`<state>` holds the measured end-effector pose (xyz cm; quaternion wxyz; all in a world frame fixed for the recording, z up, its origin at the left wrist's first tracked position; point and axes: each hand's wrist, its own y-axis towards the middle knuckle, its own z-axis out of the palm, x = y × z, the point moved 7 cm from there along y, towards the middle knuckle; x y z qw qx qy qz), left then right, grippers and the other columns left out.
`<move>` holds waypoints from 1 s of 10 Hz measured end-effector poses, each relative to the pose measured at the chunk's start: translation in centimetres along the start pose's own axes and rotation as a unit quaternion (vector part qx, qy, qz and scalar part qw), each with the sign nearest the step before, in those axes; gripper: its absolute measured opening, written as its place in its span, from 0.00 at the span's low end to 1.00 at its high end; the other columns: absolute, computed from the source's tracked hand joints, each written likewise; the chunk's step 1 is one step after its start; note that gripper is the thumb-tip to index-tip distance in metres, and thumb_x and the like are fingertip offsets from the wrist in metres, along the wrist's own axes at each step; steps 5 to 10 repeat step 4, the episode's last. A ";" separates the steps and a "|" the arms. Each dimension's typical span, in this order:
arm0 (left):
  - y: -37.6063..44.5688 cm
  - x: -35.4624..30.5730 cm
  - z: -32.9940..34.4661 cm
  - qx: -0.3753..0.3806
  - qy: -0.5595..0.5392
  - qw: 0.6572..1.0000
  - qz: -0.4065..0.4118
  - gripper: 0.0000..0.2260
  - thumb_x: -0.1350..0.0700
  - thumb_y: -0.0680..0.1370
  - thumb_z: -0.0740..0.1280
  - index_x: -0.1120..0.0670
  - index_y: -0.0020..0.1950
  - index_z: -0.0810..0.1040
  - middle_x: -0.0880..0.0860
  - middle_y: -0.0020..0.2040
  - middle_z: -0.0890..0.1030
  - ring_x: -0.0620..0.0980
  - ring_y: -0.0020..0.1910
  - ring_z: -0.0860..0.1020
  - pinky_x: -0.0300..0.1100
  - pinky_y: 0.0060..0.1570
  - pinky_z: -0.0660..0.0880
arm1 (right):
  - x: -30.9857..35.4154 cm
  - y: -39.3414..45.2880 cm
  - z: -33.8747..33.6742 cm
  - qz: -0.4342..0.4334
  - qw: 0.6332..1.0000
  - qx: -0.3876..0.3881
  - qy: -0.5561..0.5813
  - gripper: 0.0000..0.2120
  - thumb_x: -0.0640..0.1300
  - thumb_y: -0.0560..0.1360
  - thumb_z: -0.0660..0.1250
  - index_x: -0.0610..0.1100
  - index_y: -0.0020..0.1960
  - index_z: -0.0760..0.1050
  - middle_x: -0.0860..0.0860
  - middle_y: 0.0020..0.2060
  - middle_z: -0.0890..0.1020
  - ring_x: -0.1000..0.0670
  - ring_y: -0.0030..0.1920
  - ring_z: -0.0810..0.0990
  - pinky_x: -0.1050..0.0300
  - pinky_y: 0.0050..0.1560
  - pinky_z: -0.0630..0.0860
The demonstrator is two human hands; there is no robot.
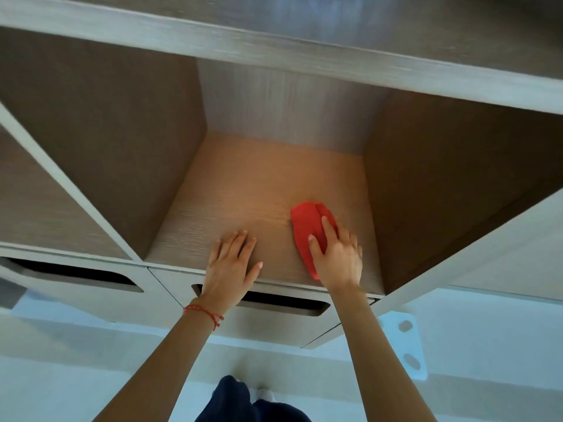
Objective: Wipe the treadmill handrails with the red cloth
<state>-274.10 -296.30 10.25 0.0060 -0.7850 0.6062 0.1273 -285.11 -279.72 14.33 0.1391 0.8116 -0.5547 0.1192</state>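
both hands at shelf front edge — left hand (233,263) spread flat, right hand (336,257) fingers pressing red cloth (307,226).

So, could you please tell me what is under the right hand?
The red cloth lies under the right hand, on the shelf. The cloth's part beneath the palm is hidden.

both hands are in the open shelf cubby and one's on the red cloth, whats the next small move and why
Probably close the right hand on the red cloth and lift it out. The cloth lies flat on the cubby floor under straight fingers, the left hand rests flat beside it, and no treadmill handrail is in view, so the cloth must travel first.
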 end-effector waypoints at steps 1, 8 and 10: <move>-1.5 -0.7 -0.2 -0.011 -0.015 1.000 0.000 0.26 0.44 0.77 0.53 0.62 0.62 0.76 0.61 0.62 0.76 0.57 0.63 0.69 0.62 0.60 0.69 | -0.3 -1.8 -0.4 -0.029 0.999 -0.015 0.004 0.24 0.54 0.77 0.58 0.48 0.70 0.63 0.44 0.70 0.65 0.39 0.65 0.66 0.42 0.62 0.65; -6.4 -1.8 -1.5 -0.043 0.008 0.999 0.024 0.25 0.45 0.75 0.54 0.60 0.60 0.77 0.60 0.59 0.78 0.59 0.59 0.76 0.61 0.55 0.72 | -1.1 -8.5 -1.3 -0.055 0.996 -0.058 0.038 0.28 0.58 0.73 0.52 0.45 0.66 0.70 0.40 0.66 0.70 0.38 0.66 0.68 0.40 0.60 0.68; -6.4 -1.8 -1.5 -0.043 0.008 0.999 0.024 0.25 0.45 0.75 0.54 0.60 0.60 0.77 0.60 0.59 0.78 0.59 0.59 0.76 0.61 0.55 0.72 | -1.1 -8.5 -1.3 -0.055 0.996 -0.058 0.038 0.28 0.58 0.73 0.52 0.45 0.66 0.70 0.40 0.66 0.70 0.38 0.66 0.68 0.40 0.60 0.68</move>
